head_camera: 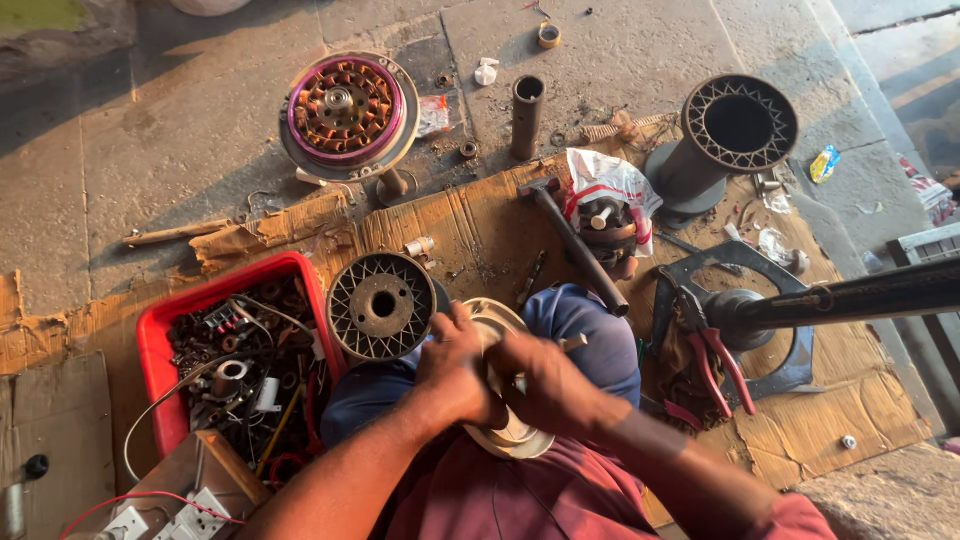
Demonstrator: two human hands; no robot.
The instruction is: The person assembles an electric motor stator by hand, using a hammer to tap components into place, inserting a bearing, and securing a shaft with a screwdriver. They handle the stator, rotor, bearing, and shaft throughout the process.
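A round cream-coloured metal motor cover [508, 436] rests on my lap, on my blue trousers. My left hand [452, 368] grips its upper left rim. Across its middle lies my right hand [545, 382], fingers closed on the cover; what is under them is hidden. A ribbed round motor housing [382, 306] with a centre hole leans just left of my left hand, touching the red tray.
A red tray [152, 340] of wires and small parts stands left. A hammer [572, 240], red-handled pliers [714, 362], a black stand [770, 310] with a pole, a copper-wound stator [346, 108], a dark pipe [527, 116] and a ribbed drum [735, 125] lie on cardboard and stone floor.
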